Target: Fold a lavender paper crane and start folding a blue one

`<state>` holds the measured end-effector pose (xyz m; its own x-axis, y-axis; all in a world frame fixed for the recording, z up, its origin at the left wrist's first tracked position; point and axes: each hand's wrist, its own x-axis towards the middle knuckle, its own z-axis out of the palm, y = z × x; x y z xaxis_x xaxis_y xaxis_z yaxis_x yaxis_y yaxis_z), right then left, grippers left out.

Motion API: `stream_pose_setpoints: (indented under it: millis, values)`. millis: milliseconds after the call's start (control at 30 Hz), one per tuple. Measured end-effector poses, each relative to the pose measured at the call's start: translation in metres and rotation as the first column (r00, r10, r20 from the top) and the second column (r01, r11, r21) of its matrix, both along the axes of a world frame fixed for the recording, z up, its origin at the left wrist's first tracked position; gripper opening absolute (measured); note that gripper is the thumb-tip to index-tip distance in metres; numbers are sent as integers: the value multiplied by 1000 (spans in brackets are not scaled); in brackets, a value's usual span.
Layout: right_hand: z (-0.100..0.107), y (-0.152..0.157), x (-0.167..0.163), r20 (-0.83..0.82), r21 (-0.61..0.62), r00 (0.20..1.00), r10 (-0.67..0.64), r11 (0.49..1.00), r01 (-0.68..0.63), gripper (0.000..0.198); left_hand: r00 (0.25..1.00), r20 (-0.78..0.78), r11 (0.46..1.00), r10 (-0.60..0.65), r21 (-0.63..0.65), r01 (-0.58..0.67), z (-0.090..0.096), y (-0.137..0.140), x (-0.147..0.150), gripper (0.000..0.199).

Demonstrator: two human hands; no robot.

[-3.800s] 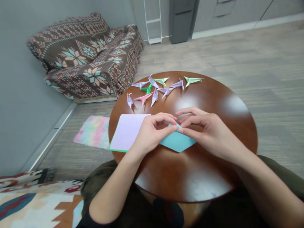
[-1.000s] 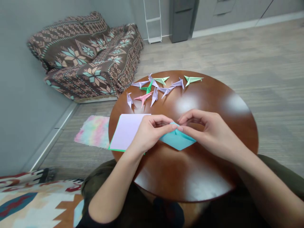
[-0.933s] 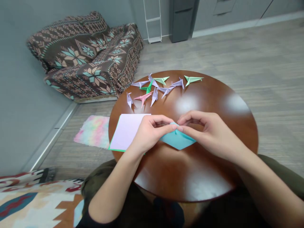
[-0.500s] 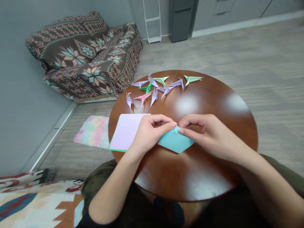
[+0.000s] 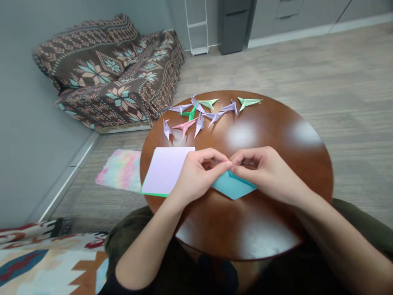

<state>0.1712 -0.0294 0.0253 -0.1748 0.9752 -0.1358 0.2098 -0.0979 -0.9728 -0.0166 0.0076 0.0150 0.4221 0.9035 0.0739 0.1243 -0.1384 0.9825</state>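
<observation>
A folded piece of light-blue origami paper [image 5: 235, 187] is pinched at its far corner by both hands, its pointed near end toward me. My left hand [image 5: 206, 170] grips it from the left with thumb and forefinger. From the right, my right hand [image 5: 262, 168] closes on the same corner, the thumb tips almost touching. The fingers hide that corner. A fold stands slightly raised near the right thumb. Left of the hands lies a stack of lilac paper sheets [image 5: 167, 170] with a green edge showing beneath; my left hand covers part of its right side.
Folded paper cranes in lilac, pink and green, among them a pink one [image 5: 184, 128] and a pale green one [image 5: 248, 103], lie toward the far side of the round brown table [image 5: 276, 135]. A patterned covered sofa [image 5: 116, 78] stands beyond, with a pastel rug [image 5: 119, 170] at left.
The blue paper has shifted slightly right. My hands have drawn closer together at its far corner, and a fold beside the right thumb now shows raised.
</observation>
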Motion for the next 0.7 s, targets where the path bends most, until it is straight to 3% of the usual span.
stream_pose_setpoints:
  millis: [267, 700]
  values:
    - [4, 1, 0, -31, -68, 999, -11, 998, 9, 6, 999, -36, 999, 27, 39, -26, 2, -3, 2, 15]
    - [-1, 2, 3, 104, -38, 993, 52, 998, -48, 8, 997, 52, 996, 53, -69, -49, -2, 0, 1, 21]
